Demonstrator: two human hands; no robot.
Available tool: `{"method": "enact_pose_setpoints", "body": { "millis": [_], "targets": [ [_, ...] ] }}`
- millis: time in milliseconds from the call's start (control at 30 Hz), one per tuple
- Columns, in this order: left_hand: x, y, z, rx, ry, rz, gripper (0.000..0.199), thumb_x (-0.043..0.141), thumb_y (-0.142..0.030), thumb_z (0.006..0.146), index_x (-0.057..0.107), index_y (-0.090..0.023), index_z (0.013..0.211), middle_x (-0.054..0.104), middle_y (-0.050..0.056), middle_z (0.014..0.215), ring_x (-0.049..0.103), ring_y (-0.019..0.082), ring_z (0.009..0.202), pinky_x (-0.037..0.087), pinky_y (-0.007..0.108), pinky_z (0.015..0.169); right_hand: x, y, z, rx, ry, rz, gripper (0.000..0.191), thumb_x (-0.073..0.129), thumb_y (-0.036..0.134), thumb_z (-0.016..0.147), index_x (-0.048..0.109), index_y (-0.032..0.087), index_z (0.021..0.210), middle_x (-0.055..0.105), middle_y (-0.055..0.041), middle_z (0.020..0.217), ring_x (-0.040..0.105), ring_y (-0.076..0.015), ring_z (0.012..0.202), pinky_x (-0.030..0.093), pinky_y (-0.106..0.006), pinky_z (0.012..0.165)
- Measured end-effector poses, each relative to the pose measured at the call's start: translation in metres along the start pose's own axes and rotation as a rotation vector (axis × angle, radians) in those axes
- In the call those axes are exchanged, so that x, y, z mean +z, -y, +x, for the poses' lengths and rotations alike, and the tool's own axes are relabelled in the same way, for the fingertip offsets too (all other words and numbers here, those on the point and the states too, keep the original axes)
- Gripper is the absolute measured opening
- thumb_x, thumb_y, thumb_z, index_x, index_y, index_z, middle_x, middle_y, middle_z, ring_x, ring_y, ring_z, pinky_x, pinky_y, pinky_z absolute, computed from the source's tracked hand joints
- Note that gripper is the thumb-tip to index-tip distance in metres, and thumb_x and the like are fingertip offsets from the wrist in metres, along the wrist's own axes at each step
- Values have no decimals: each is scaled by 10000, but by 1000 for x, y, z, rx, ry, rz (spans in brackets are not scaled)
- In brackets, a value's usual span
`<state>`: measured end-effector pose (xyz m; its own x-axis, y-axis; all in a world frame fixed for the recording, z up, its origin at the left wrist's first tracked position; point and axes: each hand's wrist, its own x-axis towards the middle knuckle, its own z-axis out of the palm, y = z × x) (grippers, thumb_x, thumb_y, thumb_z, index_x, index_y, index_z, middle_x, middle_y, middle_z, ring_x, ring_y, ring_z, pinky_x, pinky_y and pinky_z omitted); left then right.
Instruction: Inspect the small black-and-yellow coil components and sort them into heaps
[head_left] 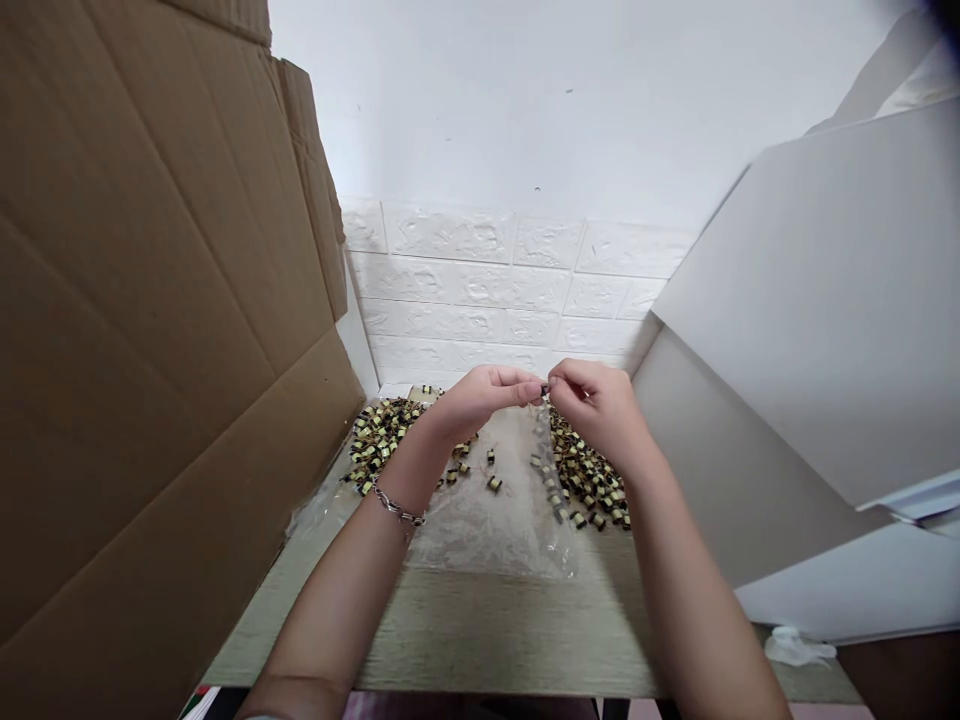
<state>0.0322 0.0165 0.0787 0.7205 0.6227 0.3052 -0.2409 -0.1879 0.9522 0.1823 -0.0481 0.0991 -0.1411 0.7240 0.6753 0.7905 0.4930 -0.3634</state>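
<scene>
A tall sheet of creased brown cardboard stands along the left side, its upper far edge ragged. At the far side, white brick-patterned panelling covers the lower part of a smooth white wall, which has a few small dark marks. Pale panels close off the right side. At the near right, a crumpled white piece of material lies on the wood-grained tabletop.

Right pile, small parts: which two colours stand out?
The parts are mainly pale yellow and black, best seen in the head view.
</scene>
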Motion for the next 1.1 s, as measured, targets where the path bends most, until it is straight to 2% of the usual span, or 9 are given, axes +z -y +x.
{"method": "enact_pose_setpoints", "body": {
  "millis": [200,467,667,867,967,1100],
  "targets": [
    [-1,0,-1,-13,3,42,237,648,-361,670,645,-139,753,605,25,726,499,113,711,350,262,723,-3,-2,-1,53,86,75,175,422,165,716,449,168,543,423,44,505,350,-68,492,258,-197,481],
    [-1,-4,-3,-12,16,65,252,653,-366,662,648,-139,772,608,32,736,498,118,719,361,265,720,-8,3,-3,92,132,152,161,412,159,708,459,166,554,430,38,525,372,-74,518,279,-195,494],
    [9,-7,-3,-68,16,-146,276,644,-394,667,643,-128,741,584,31,725,485,105,725,343,238,714,-8,6,-5,86,31,95,164,420,164,706,472,169,550,410,41,501,346,-70,491,263,-194,464],
    [15,-11,-4,-116,-73,-311,253,653,-356,672,625,-118,754,567,28,733,476,86,682,356,234,697,-11,19,-9,-21,-113,-107,185,449,167,693,434,178,509,349,46,444,310,-72,442,247,-223,469],
    [14,-11,-4,-117,-110,-448,218,649,-337,682,613,-131,746,552,13,732,469,64,645,368,213,670,-13,27,-12,-84,-177,-94,180,426,154,732,466,184,560,437,27,507,369,-84,480,293,-231,511],
    [15,-13,-5,-92,-90,-495,208,636,-333,697,605,-129,717,538,7,702,462,55,625,376,190,638,-13,31,-11,-136,-239,-72,125,459,213,788,583,197,776,566,-11,684,475,-110,586,344,-247,566]
  ]
}}
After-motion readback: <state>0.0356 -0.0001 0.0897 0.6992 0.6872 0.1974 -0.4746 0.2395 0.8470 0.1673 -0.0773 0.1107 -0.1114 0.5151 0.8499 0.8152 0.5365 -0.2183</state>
